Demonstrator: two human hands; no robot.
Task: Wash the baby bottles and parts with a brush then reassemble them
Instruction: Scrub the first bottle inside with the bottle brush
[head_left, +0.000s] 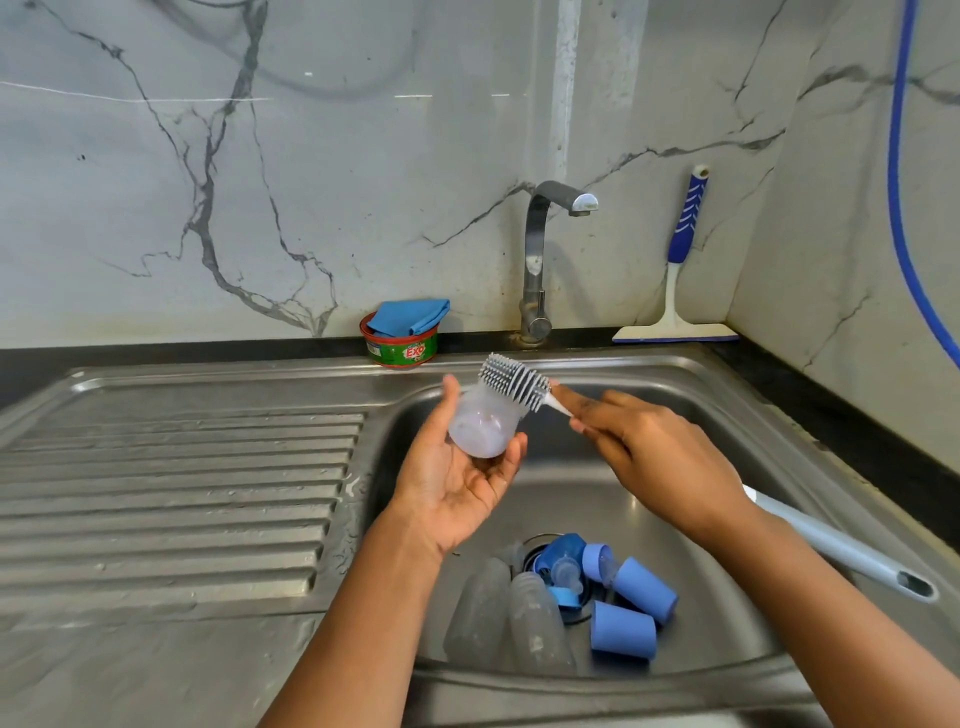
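Above sink (675, 366), left grip (457, 483) clasps clear cup (480, 426), right grip (660, 457) clamps brush (514, 379) at its rim.

Head view over the sink (571, 499). My left grip (457, 478) holds a clear bottle (485, 423), thumb and fingers curled round it. My right grip (660, 457) pinches the brush (514, 382) by its shaft, bristle head against the bottle's upper rim. In the basin: two clear bottles (519, 618), blue caps (634, 608). Behind, on the desk: tap (535, 260), soap tub (400, 351), squeegee (680, 260).

Brushed steel sink (208, 467); glossy marble wall (311, 182); frosted plastic cup (480, 423).
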